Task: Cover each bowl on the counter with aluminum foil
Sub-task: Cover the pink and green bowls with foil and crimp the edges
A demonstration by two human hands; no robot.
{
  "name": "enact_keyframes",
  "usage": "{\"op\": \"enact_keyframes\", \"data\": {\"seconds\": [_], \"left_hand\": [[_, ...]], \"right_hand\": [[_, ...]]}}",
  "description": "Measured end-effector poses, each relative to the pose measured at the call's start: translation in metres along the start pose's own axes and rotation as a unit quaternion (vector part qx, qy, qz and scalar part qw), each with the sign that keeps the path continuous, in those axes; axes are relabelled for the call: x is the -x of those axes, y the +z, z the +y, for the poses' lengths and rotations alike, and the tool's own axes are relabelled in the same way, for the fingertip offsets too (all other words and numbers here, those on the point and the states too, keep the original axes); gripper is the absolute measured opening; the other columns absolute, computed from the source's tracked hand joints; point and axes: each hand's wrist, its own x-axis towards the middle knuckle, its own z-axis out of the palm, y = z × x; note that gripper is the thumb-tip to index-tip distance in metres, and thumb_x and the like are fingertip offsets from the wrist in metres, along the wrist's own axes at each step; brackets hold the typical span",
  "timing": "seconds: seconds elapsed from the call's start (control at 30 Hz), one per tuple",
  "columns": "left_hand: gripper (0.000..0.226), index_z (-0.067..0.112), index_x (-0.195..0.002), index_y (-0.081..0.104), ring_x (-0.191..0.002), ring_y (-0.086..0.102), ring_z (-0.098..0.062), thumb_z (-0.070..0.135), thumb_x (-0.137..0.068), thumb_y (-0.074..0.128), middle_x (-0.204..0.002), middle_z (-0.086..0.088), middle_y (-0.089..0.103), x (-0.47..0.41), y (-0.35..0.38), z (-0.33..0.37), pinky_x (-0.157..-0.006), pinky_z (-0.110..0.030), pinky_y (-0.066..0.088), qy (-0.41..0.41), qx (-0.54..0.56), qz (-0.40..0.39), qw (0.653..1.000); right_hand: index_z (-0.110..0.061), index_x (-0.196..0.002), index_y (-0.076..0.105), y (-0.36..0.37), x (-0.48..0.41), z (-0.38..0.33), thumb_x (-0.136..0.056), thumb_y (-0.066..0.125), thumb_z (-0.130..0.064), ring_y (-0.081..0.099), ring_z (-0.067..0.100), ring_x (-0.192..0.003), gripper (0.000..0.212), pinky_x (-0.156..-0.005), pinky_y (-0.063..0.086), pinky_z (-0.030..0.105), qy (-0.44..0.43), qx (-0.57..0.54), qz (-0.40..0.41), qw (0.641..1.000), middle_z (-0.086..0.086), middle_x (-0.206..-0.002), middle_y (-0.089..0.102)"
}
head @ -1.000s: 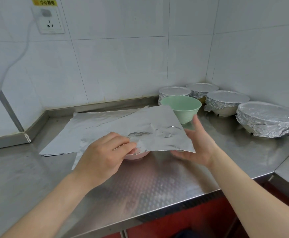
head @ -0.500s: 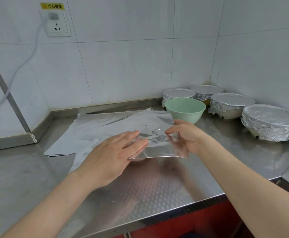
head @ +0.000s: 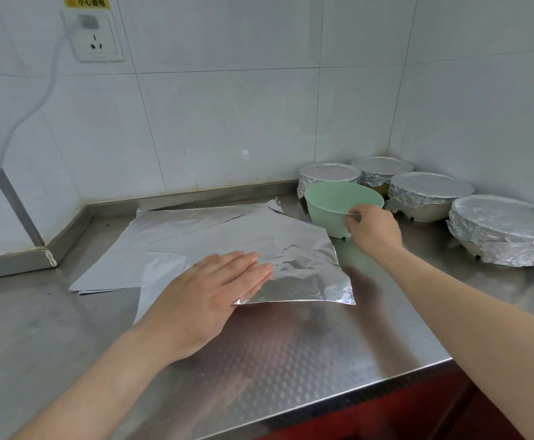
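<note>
left hand (head: 215, 290): flat, palm down, fingers straight and together, pressing on the top foil sheet (head: 291, 258). Not gripping anything, just pushing on it.

right hand (head: 372, 228): reached over to the green bowl (head: 332, 208), fingers curled, pinching its near rim. There's a thin silvery sliver at the fingertips, can't tell what that is tbh.

top foil sheet: crinkled in the middle, lying centre of the steel counter (head: 259, 360). Its near edge sits lifted off the surface, and the near right corner is curled. Whatever's under it is hidden.

green bowl: uncovered, upright, just past the far right corner of that sheet.

foil-covered bowls (head: 427, 188): four of them, wrapped tight over the top, bunched in the back right corner behind and right of the green one. The biggest is nearest the right edge.

stack of foil sheets (head: 126, 258): flat on the counter to the left, partly under the top sheet.

wall socket (head: 95, 36): up on the white tiles top left, yellow label above it, with a white cable (head: 37, 100) hanging down to the left.
</note>
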Motion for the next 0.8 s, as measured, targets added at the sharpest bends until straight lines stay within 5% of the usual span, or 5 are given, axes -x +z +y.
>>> {"op": "enact_keyframes", "data": {"seconds": [0.27, 0.37, 0.43, 0.6, 0.8], "left_hand": [[0.051, 0.033, -0.148, 0.024, -0.138, 0.038, -0.016, 0.030, -0.098, 0.027, -0.151, 0.004, 0.039, -0.005, -0.007, 0.013, -0.113, -0.041, 0.027, 0.000, 0.008, -0.033, 0.999], [0.061, 0.045, -0.150, 0.013, -0.145, 0.008, 0.001, 0.057, -0.092, 0.028, -0.158, 0.020, 0.012, 0.000, -0.018, 0.016, -0.118, -0.029, 0.005, -0.015, 0.081, -0.049, 0.995], [0.063, 0.048, -0.144, 0.032, -0.141, 0.015, 0.008, 0.065, -0.084, 0.041, -0.153, 0.028, 0.023, 0.001, -0.027, 0.016, -0.115, -0.017, 0.008, -0.049, 0.181, -0.014, 0.982], [0.008, 0.029, -0.087, 0.078, -0.087, 0.061, 0.000, 0.023, -0.084, 0.074, -0.086, 0.017, 0.067, -0.008, -0.043, 0.007, -0.077, -0.008, 0.040, -0.202, 0.268, 0.169, 0.927], [0.010, 0.032, -0.091, 0.078, -0.093, 0.054, -0.006, 0.028, -0.084, 0.072, -0.090, 0.019, 0.062, -0.004, -0.031, 0.006, -0.081, -0.016, 0.039, -0.184, 0.216, 0.092, 0.954]], "right_hand": [[-0.017, -0.101, 0.069, -0.017, 0.007, 0.015, -0.093, 0.047, -0.022, 0.061, 0.038, -0.090, 0.024, -0.073, 0.049, 0.036, -0.006, 0.086, 0.013, 0.996, 0.014, -0.097, 0.069], [-0.016, -0.109, 0.066, -0.028, 0.011, 0.009, -0.093, 0.049, -0.022, 0.060, 0.039, -0.098, 0.025, -0.076, 0.047, 0.037, 0.013, 0.117, -0.009, 0.993, 0.015, -0.108, 0.067], [-0.017, -0.118, 0.062, -0.039, 0.019, -0.002, -0.094, 0.050, -0.024, 0.059, 0.038, -0.104, 0.028, -0.081, 0.047, 0.038, 0.005, 0.151, -0.010, 0.988, 0.015, -0.115, 0.065], [-0.016, -0.069, 0.068, -0.067, 0.062, -0.072, -0.090, 0.058, -0.017, 0.049, 0.029, -0.068, 0.023, -0.065, 0.044, 0.027, -0.207, -0.035, -0.042, 0.977, 0.006, -0.065, 0.060], [-0.010, -0.093, 0.074, -0.040, 0.117, -0.099, -0.091, 0.063, -0.027, 0.058, 0.022, -0.088, 0.020, -0.081, 0.043, 0.035, -0.379, -0.018, -0.174, 0.909, 0.008, -0.094, 0.068]]}}
